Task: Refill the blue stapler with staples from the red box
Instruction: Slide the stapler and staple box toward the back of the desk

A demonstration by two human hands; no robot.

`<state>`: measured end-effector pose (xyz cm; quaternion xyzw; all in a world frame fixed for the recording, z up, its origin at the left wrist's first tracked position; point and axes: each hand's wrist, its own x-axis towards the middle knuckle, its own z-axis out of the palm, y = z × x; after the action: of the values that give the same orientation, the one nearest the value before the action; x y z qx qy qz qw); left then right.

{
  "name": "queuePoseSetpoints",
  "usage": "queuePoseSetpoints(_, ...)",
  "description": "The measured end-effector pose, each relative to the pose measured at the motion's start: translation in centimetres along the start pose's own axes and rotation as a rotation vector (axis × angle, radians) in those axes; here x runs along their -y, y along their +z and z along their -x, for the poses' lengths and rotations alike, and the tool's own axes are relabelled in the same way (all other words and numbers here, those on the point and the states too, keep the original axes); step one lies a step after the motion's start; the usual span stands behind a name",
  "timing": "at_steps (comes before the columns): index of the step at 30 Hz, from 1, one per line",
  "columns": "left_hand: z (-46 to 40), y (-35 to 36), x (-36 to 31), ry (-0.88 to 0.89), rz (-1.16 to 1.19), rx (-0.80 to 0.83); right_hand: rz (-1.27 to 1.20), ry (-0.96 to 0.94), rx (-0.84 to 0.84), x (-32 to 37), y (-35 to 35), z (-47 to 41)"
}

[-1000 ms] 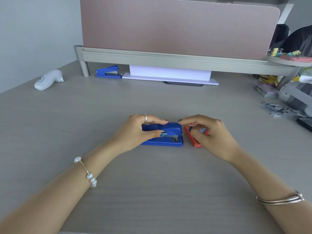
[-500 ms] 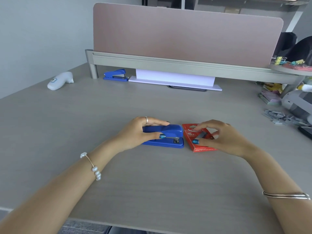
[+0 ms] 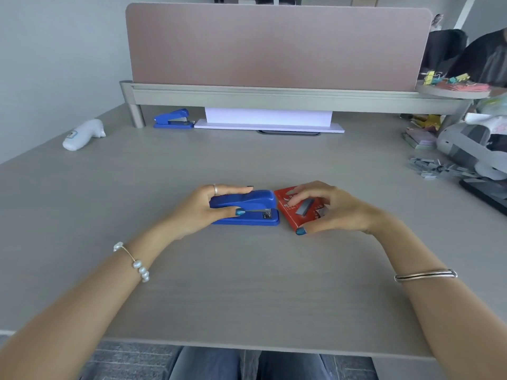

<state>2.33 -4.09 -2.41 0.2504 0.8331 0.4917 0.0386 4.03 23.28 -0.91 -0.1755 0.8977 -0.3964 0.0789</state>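
A blue stapler (image 3: 255, 205) lies closed on the grey desk (image 3: 247, 283) at its middle, nose pointing right. My left hand (image 3: 203, 209) grips its rear half, thumb on the near side and fingers along the top. Right beside the nose lies the flat red staple box (image 3: 288, 212). My right hand (image 3: 337, 208) holds this box, thumb at its near corner and fingers over its far part. A grey strip of staples shows on the box's top; whether it is printed or real I cannot tell.
A second blue stapler (image 3: 172, 119) sits at the back under the divider shelf (image 3: 274, 97), next to white paper (image 3: 269, 119). A white device (image 3: 82, 134) lies far left. Loose staple strips (image 3: 439, 168), a grey machine (image 3: 472, 149) and stationery crowd the right edge.
My right hand has slid back off the red box, so more of its top shows. The view has tilted down, and the desk's front edge has come into view. My left hand stays on the stapler.
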Motion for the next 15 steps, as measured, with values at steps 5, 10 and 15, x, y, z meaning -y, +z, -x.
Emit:
queuePoseSetpoints(5, -0.31, -0.06, 0.16, 0.016, 0.02, 0.016, 0.044, -0.039, -0.083, -0.49, 0.6, -0.65)
queuePoseSetpoints(10, -0.34, -0.11, 0.54, 0.023, 0.01, 0.03, 0.002, -0.031, -0.025, -0.61, 0.5, -0.55)
queuePoseSetpoints(15, -0.18, 0.02, 0.48, 0.021, 0.004, -0.005, -0.075, -0.017, 0.044, -0.86, 0.15, -0.31)
